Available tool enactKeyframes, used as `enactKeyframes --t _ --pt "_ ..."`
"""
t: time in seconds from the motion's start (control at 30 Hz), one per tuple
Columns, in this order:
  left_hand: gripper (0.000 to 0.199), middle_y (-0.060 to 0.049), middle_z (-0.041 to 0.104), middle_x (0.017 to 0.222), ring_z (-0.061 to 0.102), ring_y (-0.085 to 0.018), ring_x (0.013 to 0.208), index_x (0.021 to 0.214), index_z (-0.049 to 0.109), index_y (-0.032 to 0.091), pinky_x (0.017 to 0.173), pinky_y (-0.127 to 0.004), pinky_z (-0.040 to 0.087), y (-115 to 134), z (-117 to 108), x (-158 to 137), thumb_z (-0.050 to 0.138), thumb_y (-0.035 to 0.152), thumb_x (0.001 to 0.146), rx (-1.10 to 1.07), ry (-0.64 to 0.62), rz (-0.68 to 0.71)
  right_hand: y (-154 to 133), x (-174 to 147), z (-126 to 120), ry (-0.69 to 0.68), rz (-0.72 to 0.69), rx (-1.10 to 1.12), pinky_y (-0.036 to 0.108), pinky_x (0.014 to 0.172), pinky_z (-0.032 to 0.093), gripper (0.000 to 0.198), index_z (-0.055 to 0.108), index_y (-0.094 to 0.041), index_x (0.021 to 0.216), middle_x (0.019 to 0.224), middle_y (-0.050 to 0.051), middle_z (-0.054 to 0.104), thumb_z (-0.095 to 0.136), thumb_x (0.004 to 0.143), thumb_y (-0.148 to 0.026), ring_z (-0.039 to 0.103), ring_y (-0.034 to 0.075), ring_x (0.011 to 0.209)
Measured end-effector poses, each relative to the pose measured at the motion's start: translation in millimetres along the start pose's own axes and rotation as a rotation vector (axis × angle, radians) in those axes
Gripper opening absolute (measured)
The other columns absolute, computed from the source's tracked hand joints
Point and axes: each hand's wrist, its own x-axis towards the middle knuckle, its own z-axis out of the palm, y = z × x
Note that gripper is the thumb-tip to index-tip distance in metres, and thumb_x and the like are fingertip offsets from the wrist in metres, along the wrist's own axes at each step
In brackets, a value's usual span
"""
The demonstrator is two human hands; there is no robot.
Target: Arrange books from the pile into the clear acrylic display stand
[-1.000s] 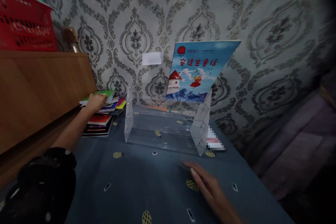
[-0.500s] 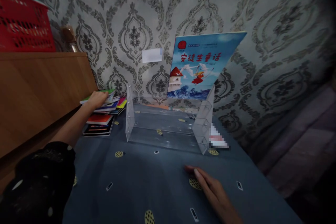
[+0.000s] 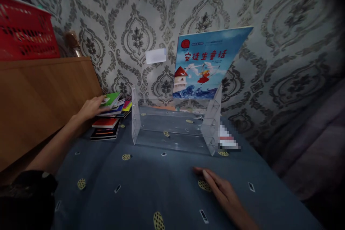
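- Standing at the far left, one red basket [image 3: 28,30] is on top of one wooden cabinet [image 3: 45,97]; one jar-like object [image 3: 72,39] is behind its right end.
- One black sleeve [image 3: 29,197] with pale spots leads to the left hand [image 3: 93,107]. Its fingers reach the left edge of one green book [image 3: 111,100] — whether they grip it or only touch, I cannot tell.
- This green book is on top of one uneven stack of books [image 3: 105,123]. One orange-red book and, at the bottom, dark ones are visible; the full number I cannot count.
- One clear rack [image 3: 134,122] with two side panels stands in the middle, on one dark blue cloth [image 3: 151,179].
- One white card [image 3: 156,56] is on the patterned wall above.
- One blue book [image 3: 203,64] stands at the back of the rack, in its right half, cover to the front.
- One right hand [image 3: 223,190] is in front of the rack, fingers extended and loose, holding nothing visible.
- One pixelated item [image 3: 228,138] is just beside the right panel.
- Compared with one second ago, the left hand has moved from over the green cover to its left edge — more green shows now. The right hand keeps almost the same pose, and the blue book remains in the rack.
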Motion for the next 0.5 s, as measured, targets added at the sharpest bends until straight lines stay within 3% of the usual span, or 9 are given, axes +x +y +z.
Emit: enactKeyframes --t 0.13,0.3,0.4,0.5 --pt "0.066 -0.020 0.049 0.149 0.047 -0.036 0.135 0.149 0.037 0.016 0.104 -0.054 0.040 6 17 -7 0.051 0.046 0.092 0.044 -0.070 -0.020 -3 -1 -1 0.012 -0.015 -0.023 0.051 0.109 0.046 0.073 0.077 -0.020 0.101 0.117 0.013 0.074 0.045 0.080 -0.081 0.066 0.034 0.116" --pt "0.048 -0.022 0.065 0.130 0.065 -0.037 0.115 0.140 0.052 0.013 0.093 -0.048 0.048 6 12 5 0.042 0.023 0.094 0.064 -0.105 -0.065 -1 -2 0 0.019 -0.009 -0.058 0.051 0.111 0.044 0.081 0.076 -0.018 0.109 0.121 0.014 0.072 0.040 0.080 -0.085 0.064 0.034 0.119" --pt "0.044 -0.021 0.072 0.115 0.069 -0.039 0.106 0.132 0.059 0.014 0.086 -0.047 0.051 4 3 3 0.040 0.031 0.097 0.075 -0.094 -0.095 1 -2 0 0.026 -0.010 -0.058 0.051 0.111 0.044 0.081 0.076 -0.019 0.109 0.121 0.013 0.073 0.040 0.079 -0.086 0.064 0.034 0.119" --pt "0.049 -0.018 0.067 0.128 0.065 -0.038 0.115 0.138 0.055 0.020 0.091 -0.047 0.050 9 2 -7 0.046 0.040 0.095 0.063 -0.065 -0.074 0 -1 0 0.012 -0.018 -0.062 0.051 0.110 0.044 0.083 0.076 -0.018 0.107 0.120 0.014 0.073 0.038 0.079 -0.087 0.064 0.034 0.118"
